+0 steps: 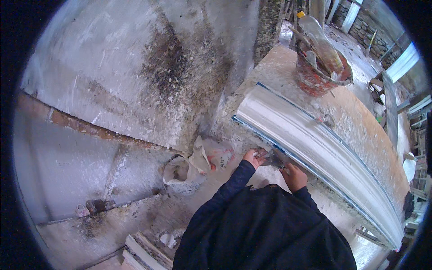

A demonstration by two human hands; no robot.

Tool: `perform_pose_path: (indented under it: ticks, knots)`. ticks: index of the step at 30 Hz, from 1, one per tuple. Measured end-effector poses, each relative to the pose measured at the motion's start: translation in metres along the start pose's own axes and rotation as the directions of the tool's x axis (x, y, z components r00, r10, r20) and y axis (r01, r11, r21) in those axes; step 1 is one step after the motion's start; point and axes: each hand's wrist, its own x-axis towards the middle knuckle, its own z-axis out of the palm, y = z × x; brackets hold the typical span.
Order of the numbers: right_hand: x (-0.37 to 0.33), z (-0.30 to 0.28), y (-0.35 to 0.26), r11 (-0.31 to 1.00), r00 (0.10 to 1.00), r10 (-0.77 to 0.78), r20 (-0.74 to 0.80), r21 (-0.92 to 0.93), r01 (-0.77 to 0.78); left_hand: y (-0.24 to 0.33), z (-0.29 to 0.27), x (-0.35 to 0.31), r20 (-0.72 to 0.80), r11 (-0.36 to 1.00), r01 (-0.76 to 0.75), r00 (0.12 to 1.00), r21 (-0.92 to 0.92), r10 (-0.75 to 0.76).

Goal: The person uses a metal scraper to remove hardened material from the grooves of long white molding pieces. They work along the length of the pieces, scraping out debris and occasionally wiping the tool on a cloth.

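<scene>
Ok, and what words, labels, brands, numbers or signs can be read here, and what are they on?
White sack: dark letters and red print; I won't copy out the wording.
Open white bag: faint marks, too blurred to read.
Bottle with a yellow cap: no readable label.
Long white moulding: no lettering visible.

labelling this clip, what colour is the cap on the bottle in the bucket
The cap is yellow; see the head view.
</scene>
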Motion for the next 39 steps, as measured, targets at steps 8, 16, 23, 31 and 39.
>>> perform_pose_path:
  ticks: [8, 16, 23, 31, 39]
  knots:
    - [0.004, 0.006, 0.019, 0.991, 0.998, 0.065, -0.027, 0.117, -0.061, -0.003, 0.006, -0.004, 0.029, 0.999, 0.035, 0.999, -0.026, -0.034]
    - [0.009, 0.017, 0.005, 0.996, 0.996, 0.081, -0.041, -0.021, -0.082, -0.004, 0.002, 0.0, 0.014, 0.998, 0.011, 1.0, -0.068, -0.011]
    - [-0.006, 0.01, 0.016, 0.998, 1.0, -0.012, 0.014, -0.069, 0.013, -0.003, 0.008, -0.008, -0.019, 1.0, 0.004, 1.0, -0.027, -0.005]
    - [-0.011, -0.008, 0.019, 0.995, 0.995, -0.012, 0.099, 0.102, 0.002, -0.008, 0.008, -0.009, 0.0, 0.995, -0.089, 0.996, 0.05, 0.089]
    - [0.044, 0.017, -0.031, 0.996, 0.959, -0.087, 0.268, 0.016, 0.086, -0.009, -0.006, -0.009, 0.227, 0.999, -0.006, 0.974, -0.048, 0.016]
